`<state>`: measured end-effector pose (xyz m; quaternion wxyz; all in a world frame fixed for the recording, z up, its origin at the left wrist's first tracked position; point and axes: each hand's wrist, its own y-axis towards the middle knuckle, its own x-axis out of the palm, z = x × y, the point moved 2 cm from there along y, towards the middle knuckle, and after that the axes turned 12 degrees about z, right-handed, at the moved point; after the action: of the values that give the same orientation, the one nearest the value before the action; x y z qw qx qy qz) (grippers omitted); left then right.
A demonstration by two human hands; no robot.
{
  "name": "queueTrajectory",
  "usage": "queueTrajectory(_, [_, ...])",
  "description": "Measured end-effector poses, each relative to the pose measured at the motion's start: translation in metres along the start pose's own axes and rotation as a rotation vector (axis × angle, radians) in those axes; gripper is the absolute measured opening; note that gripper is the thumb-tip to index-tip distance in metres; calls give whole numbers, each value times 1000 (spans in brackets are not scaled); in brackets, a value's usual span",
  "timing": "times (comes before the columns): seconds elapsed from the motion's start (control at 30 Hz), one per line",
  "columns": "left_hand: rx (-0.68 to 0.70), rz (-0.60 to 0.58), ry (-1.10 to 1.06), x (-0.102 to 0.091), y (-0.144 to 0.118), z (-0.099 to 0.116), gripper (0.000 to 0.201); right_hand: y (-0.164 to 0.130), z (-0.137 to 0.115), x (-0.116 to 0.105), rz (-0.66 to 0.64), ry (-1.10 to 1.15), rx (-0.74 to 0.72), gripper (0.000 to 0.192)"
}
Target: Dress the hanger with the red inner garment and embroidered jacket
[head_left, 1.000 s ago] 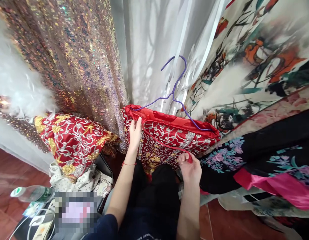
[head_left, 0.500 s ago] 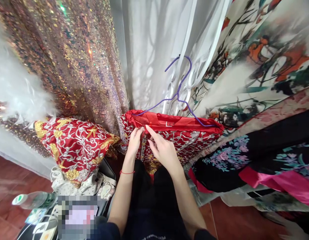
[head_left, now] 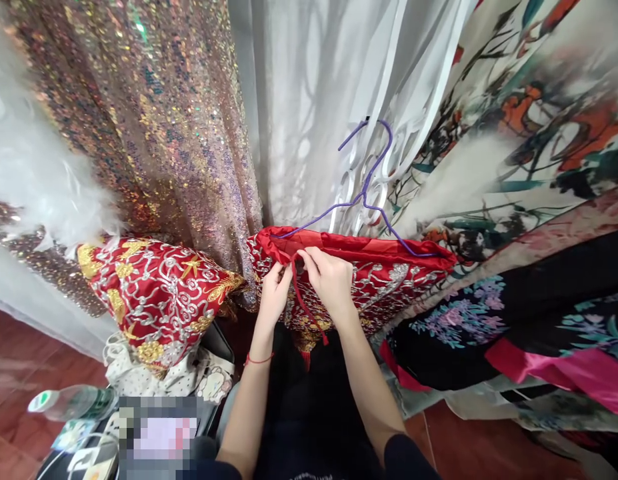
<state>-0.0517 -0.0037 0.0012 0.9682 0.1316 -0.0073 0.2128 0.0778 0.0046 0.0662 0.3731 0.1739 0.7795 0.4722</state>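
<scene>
No writing can be read anywhere; the green label on the one plastic bottle (head_left: 71,402), far below and left of the hands, is too small. The left hand (head_left: 276,291) and the right hand (head_left: 329,279) are close together, both pinching the one thin red cord (head_left: 303,303) at the top edge of the red embroidered garment (head_left: 389,273). This garment hangs on one purple wire hanger (head_left: 365,193) just above the hands. A second red embroidered piece (head_left: 153,293) lies to their left.
</scene>
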Motion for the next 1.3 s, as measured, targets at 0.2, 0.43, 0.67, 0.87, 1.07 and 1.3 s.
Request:
queueTrajectory(0.2, [53,53,218,1,0,0,27,2,4,8,34,-6,35,41])
queueTrajectory(0.43, [85,115,357,1,1,-7,30,6,-3,12,118,66,110,41])
queueTrajectory(0.67, [-152,15,485,-13,-30,-96,29,15,5,-10,108,144,178,42])
queueTrajectory(0.87, [-160,-35,418,-29,-40,-115,42,11,3,-21,-30,101,73,40])
queueTrajectory(1.07, [-176,-31,393,-27,-42,-112,41,2,19,-49,-145,-111,117,38])
queueTrajectory(1.3, [-81,0,410,-24,-32,-61,39,1,71,-96,-40,-416,340,42])
